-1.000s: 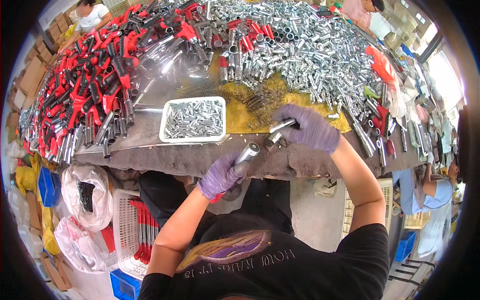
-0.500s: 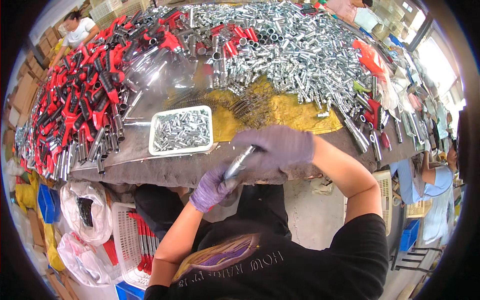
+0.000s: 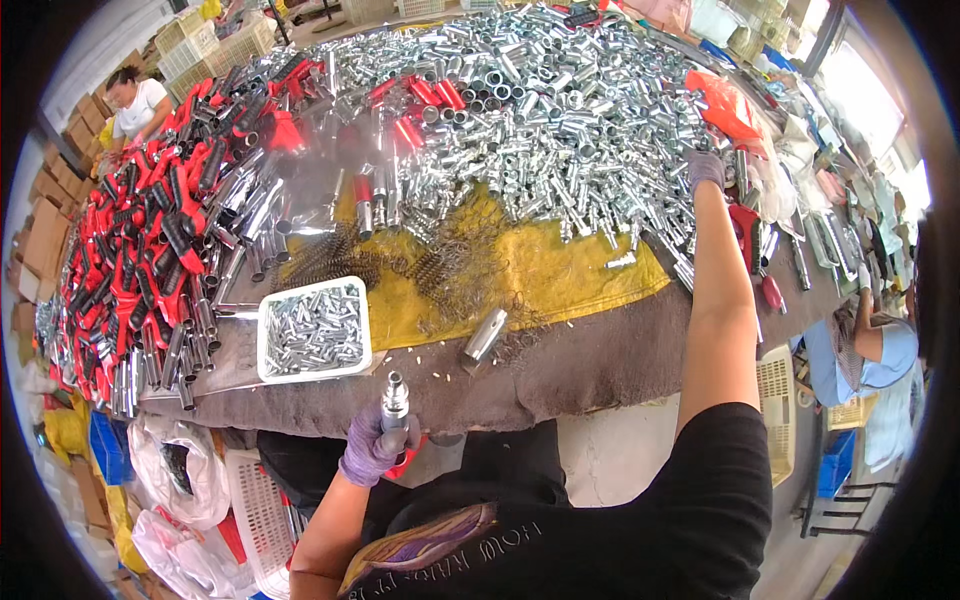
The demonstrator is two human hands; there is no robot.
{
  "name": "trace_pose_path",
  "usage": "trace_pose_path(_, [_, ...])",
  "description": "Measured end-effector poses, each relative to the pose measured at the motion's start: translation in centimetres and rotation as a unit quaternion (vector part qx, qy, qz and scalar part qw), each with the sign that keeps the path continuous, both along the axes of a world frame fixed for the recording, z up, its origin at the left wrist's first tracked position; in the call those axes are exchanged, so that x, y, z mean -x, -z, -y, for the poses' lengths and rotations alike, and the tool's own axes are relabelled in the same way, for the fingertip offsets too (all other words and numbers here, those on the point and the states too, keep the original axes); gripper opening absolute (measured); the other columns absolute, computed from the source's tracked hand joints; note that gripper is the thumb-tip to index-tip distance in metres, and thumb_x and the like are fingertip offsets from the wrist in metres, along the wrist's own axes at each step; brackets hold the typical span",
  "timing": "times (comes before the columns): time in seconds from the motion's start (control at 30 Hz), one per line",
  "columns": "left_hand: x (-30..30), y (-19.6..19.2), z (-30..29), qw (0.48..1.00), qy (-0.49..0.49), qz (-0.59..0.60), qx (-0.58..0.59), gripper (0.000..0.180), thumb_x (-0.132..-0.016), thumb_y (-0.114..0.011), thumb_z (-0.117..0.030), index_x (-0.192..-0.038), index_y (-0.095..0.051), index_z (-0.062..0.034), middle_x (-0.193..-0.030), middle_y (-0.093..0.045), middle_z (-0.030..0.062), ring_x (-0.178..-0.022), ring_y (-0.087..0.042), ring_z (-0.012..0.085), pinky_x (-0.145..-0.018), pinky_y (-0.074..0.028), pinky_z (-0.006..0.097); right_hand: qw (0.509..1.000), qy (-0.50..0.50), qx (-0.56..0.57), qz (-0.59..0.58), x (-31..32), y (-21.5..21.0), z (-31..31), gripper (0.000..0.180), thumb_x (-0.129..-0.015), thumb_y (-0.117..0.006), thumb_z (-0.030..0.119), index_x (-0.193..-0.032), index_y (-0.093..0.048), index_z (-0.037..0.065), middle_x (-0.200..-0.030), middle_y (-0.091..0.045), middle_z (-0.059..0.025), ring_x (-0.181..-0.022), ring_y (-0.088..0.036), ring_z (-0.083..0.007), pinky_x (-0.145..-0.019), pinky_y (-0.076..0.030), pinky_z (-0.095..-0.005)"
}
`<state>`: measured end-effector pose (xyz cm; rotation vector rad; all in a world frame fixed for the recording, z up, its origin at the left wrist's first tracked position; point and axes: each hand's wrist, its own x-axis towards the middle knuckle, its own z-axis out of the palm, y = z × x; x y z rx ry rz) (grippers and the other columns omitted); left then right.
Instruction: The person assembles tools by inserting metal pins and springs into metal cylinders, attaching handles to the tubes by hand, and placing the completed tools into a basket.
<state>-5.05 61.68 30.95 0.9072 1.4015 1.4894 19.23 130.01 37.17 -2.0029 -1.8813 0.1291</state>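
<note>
Since the earlier frame the two hands have parted: the right hand [image 3: 705,168] has let go near the counter's front edge and reached far out over the heap of bright metal tubes [image 3: 560,110], its purple-gloved fingers curled down among them; whether it has already closed on one I cannot tell. As I judge it, one part is in hand and the next is being fetched. The left hand [image 3: 375,447], also gloved, stays low just in front of the counter [image 3: 600,365], wrapped around a short metal fitting [image 3: 395,398]. That fitting stands nearly upright, long axis vertical, its narrower tip pointing up toward the counter edge. Just beyond it sits a white tray of small metal pieces [image 3: 314,330]. To the right, a single steel tube [image 3: 485,335] lies on the yellow cloth's [image 3: 560,270] edge, beside dark coil springs [image 3: 440,270]. Farther left a mass of red-handled tools [image 3: 150,240] covers the counter.
</note>
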Motion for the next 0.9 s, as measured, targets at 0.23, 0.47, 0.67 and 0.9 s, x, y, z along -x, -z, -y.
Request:
trace_pose_path(0.23, [-0.6, -0.8, -0.5, 0.999, -0.028, -0.001, -0.027, 0.047, -0.081, -0.065, -0.049, -0.087, -0.051, -0.0043, -0.063, -0.054, 0.0031, -0.054, -0.049, 0.0103, -0.05, -0.039, 0.025, 0.907, -0.12, -0.075, -0.397, 0.9, -1.0, 7.7, 0.037, -0.085, -0.055, 0.031, -0.108, -0.062, 0.003, -0.107, -0.063, -0.0169, -0.097, -0.062, -0.03, -0.082, -0.05, -0.0376])
trace_pose_path(0.47, [0.1, -3.7, -1.2, 0.986, -0.022, -0.062, 0.154, 0.036, -0.079, -0.068, -0.021, -0.107, -0.056, -0.002, -0.08, -0.062, 0.0033, -0.071, -0.055, 0.0095, -0.065, -0.048, 0.028, 0.764, -0.535, 0.061, -0.356, 7.4, -7.0, 30.0, 0.034, -0.078, -0.068, 0.006, -0.107, -0.05, 0.004, -0.089, -0.058, -0.0056, -0.079, -0.057, -0.0127, -0.071, -0.049, -0.0278])
trace_pose_path(0.67, [0.4, -3.8, -1.6, 0.992, 0.065, -0.047, 0.098, 0.038, -0.084, -0.066, -0.031, -0.11, -0.06, -0.0042, -0.077, -0.06, 0.0035, -0.07, -0.052, 0.0081, -0.065, -0.047, 0.027, 0.57, -0.817, 0.004, -0.09, 11.8, -11.9, 43.7, 0.028, -0.071, -0.073, 0.017, -0.095, -0.061, 0.009, -0.093, -0.059, -0.0062, -0.089, -0.058, -0.0237, -0.084, -0.047, -0.0341])
trace_pose_path(0.9, [0.0, -1.5, -0.5, 0.997, 0.04, -0.05, -0.031, 0.045, -0.085, -0.067, -0.03, -0.121, -0.056, -0.0055, -0.088, -0.063, 0.002, -0.081, -0.053, 0.0067, -0.075, -0.048, 0.026, 0.485, -0.863, -0.049, 0.133, 15.2, -11.5, 49.6, 0.039, -0.072, -0.07, 0.029, -0.107, -0.061, 0.015, -0.102, -0.057, -0.008, -0.097, -0.056, -0.0292, -0.078, -0.049, -0.0395])
